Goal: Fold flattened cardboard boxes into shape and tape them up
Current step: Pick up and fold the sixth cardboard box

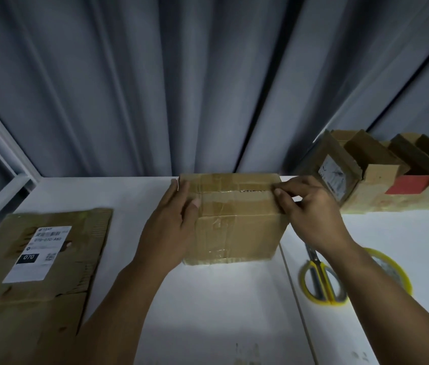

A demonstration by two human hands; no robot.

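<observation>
Left hand (171,225) flat, right hand (311,206) pinching.

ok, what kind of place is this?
Probably a parcel-packing bench: a flattened cardboard box with a shipping label on the white table, a row of made-up boxes at right, scissors and a tape roll.

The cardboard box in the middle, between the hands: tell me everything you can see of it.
The cardboard box is brown, worn and creased, folded into shape and standing on the white table. Its top flaps are closed, meeting in a seam with a narrow dark gap toward the right. Shiny clear tape crosses top and front. The left hand lies flat against its left side; the right hand pinches its top right edge at the seam's end.
</observation>
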